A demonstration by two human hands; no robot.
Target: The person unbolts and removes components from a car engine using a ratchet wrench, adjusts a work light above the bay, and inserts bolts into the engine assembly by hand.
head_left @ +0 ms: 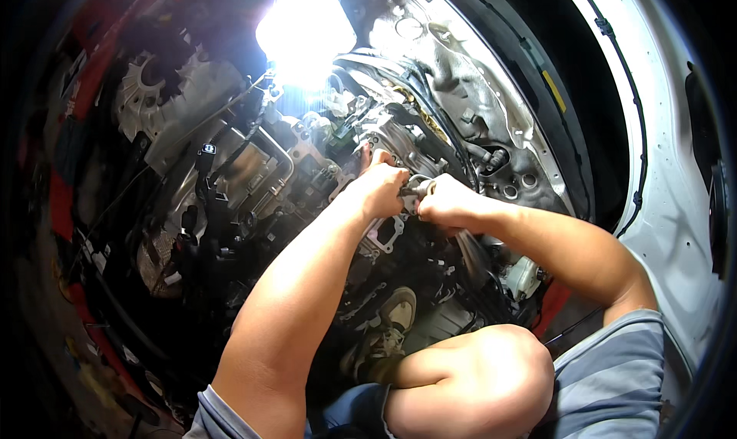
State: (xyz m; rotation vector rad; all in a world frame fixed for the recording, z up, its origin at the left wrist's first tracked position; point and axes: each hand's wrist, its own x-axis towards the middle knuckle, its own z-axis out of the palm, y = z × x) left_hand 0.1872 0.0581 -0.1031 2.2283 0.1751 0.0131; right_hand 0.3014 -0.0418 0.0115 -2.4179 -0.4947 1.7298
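Both arms reach forward into an opened engine bay. My left hand (382, 184) is closed, its fingers curled down against the engine's metal parts. Right beside it, my right hand (453, 202) is also closed, with the knuckles upward. A small silvery metal part (414, 187) shows in the narrow gap between the two hands; the right fingers are wrapped at its end. My own fingers hide most of it. Just below the hands sits a flat metal flange (389, 235) with an opening in it. Ribbed metal engine parts (407, 143) lie behind the hands.
A glaring work light (307, 32) shines at the top. Metal engine casings (249, 170) and dark cables fill the left. Hoses (461, 151) run along the right near the silver bay wall (468, 70). A white body panel (675, 132) borders the right. My shoe (398, 310) stands among the parts.
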